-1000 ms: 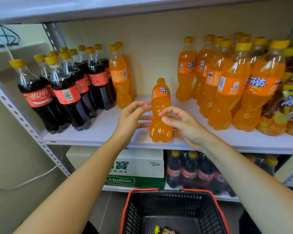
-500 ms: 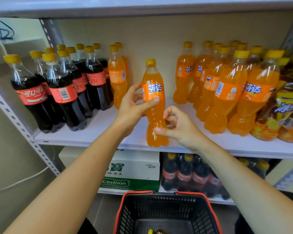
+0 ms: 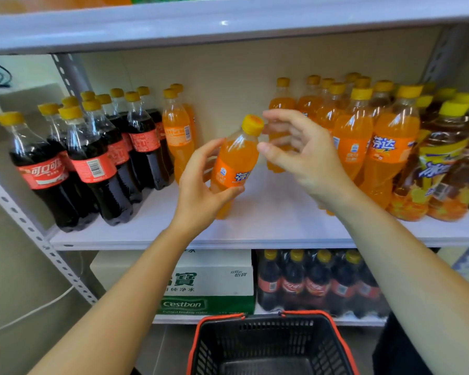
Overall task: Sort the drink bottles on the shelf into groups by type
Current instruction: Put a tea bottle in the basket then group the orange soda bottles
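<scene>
Two arms were shown, and both were seen uncovered: the left forearm [image 3: 119, 293] and the right forearm [image 3: 404, 266] were bare from the lower edge up. The left hand [image 3: 201, 190] and the right hand [image 3: 306, 158] were bare too, with short thumbnails just made out. A dark, near-black garment [image 3: 401, 347] was caught at the lower right, under the right forearm. Its cut could not be told.
</scene>
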The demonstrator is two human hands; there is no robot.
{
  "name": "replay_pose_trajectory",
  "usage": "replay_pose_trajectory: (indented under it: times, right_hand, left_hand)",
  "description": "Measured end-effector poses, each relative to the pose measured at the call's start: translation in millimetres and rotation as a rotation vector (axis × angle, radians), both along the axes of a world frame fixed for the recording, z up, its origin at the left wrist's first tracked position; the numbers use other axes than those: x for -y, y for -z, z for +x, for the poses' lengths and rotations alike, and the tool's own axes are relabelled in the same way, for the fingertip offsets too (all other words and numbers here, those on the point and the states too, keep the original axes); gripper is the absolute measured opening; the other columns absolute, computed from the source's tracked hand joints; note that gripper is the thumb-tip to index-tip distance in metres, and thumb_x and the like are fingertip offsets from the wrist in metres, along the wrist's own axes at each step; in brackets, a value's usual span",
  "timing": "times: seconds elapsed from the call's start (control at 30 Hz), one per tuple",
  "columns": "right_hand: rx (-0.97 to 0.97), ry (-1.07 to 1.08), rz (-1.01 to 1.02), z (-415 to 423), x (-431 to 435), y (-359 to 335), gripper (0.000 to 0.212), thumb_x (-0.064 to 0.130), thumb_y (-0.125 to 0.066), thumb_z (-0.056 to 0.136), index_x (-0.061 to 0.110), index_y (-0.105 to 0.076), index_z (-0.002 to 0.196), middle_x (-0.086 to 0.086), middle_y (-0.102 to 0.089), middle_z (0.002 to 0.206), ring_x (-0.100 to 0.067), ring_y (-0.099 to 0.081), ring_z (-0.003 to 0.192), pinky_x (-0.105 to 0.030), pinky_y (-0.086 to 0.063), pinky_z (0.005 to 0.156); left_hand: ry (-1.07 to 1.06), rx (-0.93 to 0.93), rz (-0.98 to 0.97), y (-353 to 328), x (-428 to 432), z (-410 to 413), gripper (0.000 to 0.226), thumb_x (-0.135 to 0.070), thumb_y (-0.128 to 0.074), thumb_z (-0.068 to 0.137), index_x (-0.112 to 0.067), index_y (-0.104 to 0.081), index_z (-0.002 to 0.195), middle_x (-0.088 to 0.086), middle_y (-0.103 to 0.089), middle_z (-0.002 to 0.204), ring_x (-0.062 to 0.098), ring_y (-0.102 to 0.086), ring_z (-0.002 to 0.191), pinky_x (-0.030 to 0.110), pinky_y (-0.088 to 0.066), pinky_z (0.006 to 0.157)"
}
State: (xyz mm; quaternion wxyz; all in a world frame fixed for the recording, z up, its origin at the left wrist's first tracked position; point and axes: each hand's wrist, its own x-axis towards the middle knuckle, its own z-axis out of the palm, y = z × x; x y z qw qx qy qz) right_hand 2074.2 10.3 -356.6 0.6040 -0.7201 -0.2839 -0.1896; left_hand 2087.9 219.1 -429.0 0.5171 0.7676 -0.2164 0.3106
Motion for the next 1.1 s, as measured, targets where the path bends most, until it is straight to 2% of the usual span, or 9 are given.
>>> replay_pose_trajectory:
  times: [0.1,0.23,0.33,0.47,0.63,0.8,0.87,1.0,1.1]
  right_hand:
    - [0.072,0.029,-0.063,-1.6,1.5,-7.0,0.043,0.011,-0.077,0.088,0.024,-0.061,0.126,0.000,-0.066,0.112,0.000,-0.063,0.087,-0.020,-0.054,0.077]
    - [0.110,0.078,-0.118,-1.1,5.8,-5.8,0.030,0.004,-0.075,0.088,0.011,-0.071,0.117,-0.001,-0.064,0.107,-0.003,-0.061,0.085,-0.020,-0.055,0.077]
    - [0.125,0.117,-0.041,-2.5,7.1,-2.0,0.030,0.002,-0.077,0.085,0.001,-0.073,0.114,-0.008,-0.070,0.107,-0.017,-0.069,0.097,-0.026,-0.059,0.083]
    - [0.123,0.175,0.130,-2.9,1.7,5.0,0.026,0.001,-0.081,0.080,-0.003,-0.075,0.105,-0.004,-0.073,0.107,-0.003,-0.072,0.095,-0.019,-0.057,0.082]
    - [0.077,0.110,0.201,5.5,-1.2,8.7,0.022,-0.005,-0.072,0.087,0.007,-0.073,0.106,-0.004,-0.075,0.102,-0.013,-0.074,0.097,-0.027,-0.059,0.087]
    - [-0.035,0.046,0.060,21.6,8.1,23.2,0.033,-0.005,-0.071,0.088,0.008,-0.067,0.118,-0.006,-0.075,0.107,-0.014,-0.072,0.100,-0.026,-0.057,0.090]
    - [-0.127,0.027,-0.060,28.3,10.4,34.4,0.037,-0.002,-0.074,0.086,0.006,-0.067,0.122,-0.008,-0.073,0.112,-0.016,-0.071,0.103,-0.024,-0.057,0.090]
    - [-0.317,0.037,-0.287,40.2,6.8,64.5,0.055,0.010,-0.083,0.082,0.010,-0.061,0.132,-0.008,-0.067,0.122,-0.019,-0.066,0.107,-0.033,-0.055,0.097]
    - [-0.386,0.027,-0.373,46.5,-2.9,84.1,0.073,0.021,-0.088,0.077,0.016,-0.051,0.140,-0.001,-0.062,0.124,-0.015,-0.064,0.106,-0.027,-0.053,0.090]
  left_hand:
    - [-0.029,0.064,0.117,6.1,-0.3,0.3,0.087,-0.007,-0.092,0.071,-0.020,-0.049,0.146,0.000,-0.056,0.136,0.019,-0.057,0.127,0.048,-0.053,0.100]
    - [-0.063,0.121,0.240,8.1,-3.2,2.0,0.087,-0.019,-0.090,0.075,-0.027,-0.045,0.150,-0.008,-0.053,0.135,0.015,-0.055,0.128,0.047,-0.052,0.100]
    - [-0.094,0.156,0.314,7.3,-5.3,2.3,0.089,-0.026,-0.088,0.077,-0.032,-0.042,0.152,-0.015,-0.052,0.138,0.012,-0.054,0.128,0.045,-0.052,0.101]
    - [-0.096,0.155,0.289,5.6,-3.9,0.2,0.091,-0.025,-0.088,0.077,-0.034,-0.041,0.154,-0.022,-0.051,0.139,0.013,-0.056,0.128,0.047,-0.054,0.097]
    - [-0.072,0.095,0.186,2.6,1.7,0.6,0.090,-0.019,-0.090,0.078,-0.031,-0.041,0.153,-0.004,-0.056,0.142,0.018,-0.057,0.129,0.044,-0.056,0.097]
    - [-0.060,0.024,0.091,-0.7,5.3,7.3,0.087,-0.016,-0.088,0.080,-0.025,-0.041,0.153,0.000,-0.057,0.142,0.012,-0.058,0.128,0.041,-0.055,0.099]
    - [-0.032,-0.020,0.013,-2.6,6.8,11.2,0.088,-0.017,-0.087,0.080,-0.023,-0.040,0.154,0.000,-0.057,0.144,0.014,-0.058,0.129,0.046,-0.055,0.100]
    - [-0.003,-0.070,-0.056,-6.0,11.1,20.0,0.088,-0.018,-0.086,0.081,-0.017,-0.038,0.155,0.006,-0.058,0.142,0.021,-0.060,0.127,0.052,-0.054,0.101]
    - [-0.005,-0.097,-0.081,-6.2,14.7,28.4,0.085,-0.014,-0.083,0.085,-0.014,-0.036,0.155,0.006,-0.057,0.142,0.021,-0.060,0.127,0.048,-0.056,0.101]
